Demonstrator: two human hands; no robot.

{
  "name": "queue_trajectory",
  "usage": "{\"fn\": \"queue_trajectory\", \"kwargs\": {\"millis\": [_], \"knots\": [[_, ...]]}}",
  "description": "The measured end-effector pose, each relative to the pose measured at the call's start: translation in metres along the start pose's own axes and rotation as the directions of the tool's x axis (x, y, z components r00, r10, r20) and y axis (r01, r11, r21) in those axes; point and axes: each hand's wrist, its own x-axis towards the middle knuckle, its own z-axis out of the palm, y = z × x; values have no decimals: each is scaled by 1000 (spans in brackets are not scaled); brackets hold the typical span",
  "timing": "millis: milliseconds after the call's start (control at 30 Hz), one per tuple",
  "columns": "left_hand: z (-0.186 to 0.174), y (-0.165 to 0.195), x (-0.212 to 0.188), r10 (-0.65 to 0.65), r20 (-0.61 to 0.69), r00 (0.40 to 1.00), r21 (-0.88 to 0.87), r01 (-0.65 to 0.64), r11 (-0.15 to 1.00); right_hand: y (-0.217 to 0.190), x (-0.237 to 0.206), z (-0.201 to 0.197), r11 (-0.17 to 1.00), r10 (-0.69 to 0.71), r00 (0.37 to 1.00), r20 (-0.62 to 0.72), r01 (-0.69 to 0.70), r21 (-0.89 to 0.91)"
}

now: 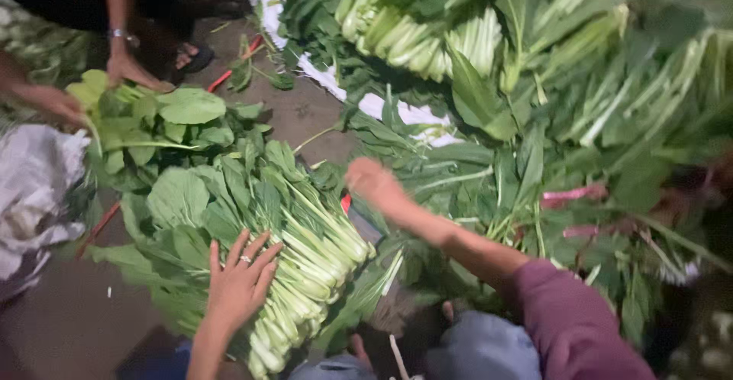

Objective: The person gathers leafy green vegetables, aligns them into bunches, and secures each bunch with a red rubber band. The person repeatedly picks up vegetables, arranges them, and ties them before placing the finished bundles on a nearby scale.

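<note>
**Hands sorting leafy greens on the ground**

Left hand [240, 281], fingers spread flat, presses the bundle of greens [305, 258] at lower centre, prob. to steady the aligned pale stalks. Right hand [374, 181] reaches mid-frame twd the loose pile of greens [534, 82] upper right; it's blurred, so can't tell its grip. Another person's hands [130, 71] work leaves upper left; body cut off.
</note>
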Motion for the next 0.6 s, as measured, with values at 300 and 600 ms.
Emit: {"fn": "queue_trajectory", "kwargs": {"millis": [300, 600], "knots": [[-79, 38, 148, -214, 301, 929, 199, 158, 967, 33, 192, -151, 401, 384, 871, -306, 141, 905], [-79, 45, 421, -120, -125, 985, -152, 101, 983, 26, 286, -114, 781, 526, 803, -281, -325, 534]]}}
